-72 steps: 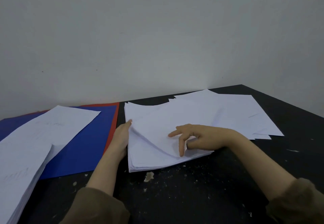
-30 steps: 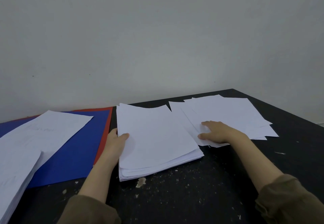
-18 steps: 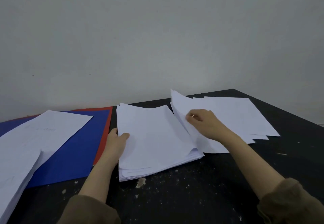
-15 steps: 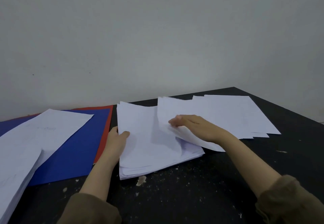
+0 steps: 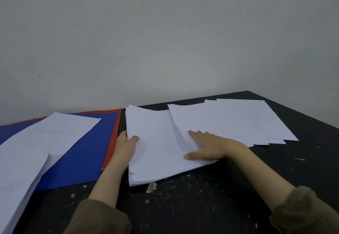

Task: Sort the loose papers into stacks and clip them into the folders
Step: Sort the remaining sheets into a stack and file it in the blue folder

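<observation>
Paper fills most of the black table (image 5: 229, 188), in three groups. At centre frame lies the middle stack (image 5: 156, 151), a thick pile whose long axis runs from the lower edge of the pile, near the viewer, up toward the grey wall (image 5: 165, 41), leaning slightly to the left at the top. Its near edge shows many sheet ends, a little fanned.

Left hand (image 5: 125, 148) holds that pile at its left edge: the thumb lies curled over the top sheet, the rest of the fingers are tucked at or under the side, hidden. Right hand (image 5: 211, 146) lies flat and spread, palm down, fingers straight and pointing toward the upper left of the frame. It presses on a loose sheet (image 5: 185, 123) that overlaps the right part of the middle stack and runs up toward the right.

To the right of centre, the spread sheets (image 5: 247, 120) lie loosely overlapped, their long axis angled toward the upper left, corners stepped at the lower right.

At left of frame a blue folder (image 5: 82, 160) lies on a red folder (image 5: 112, 149), which shows only as a strip along the top and right sides. Across the blue one slants the left pile (image 5: 36, 151), running from the lower left corner up to the right.

Olive sleeves (image 5: 99, 217) cover both forearms at the bottom of the frame.
</observation>
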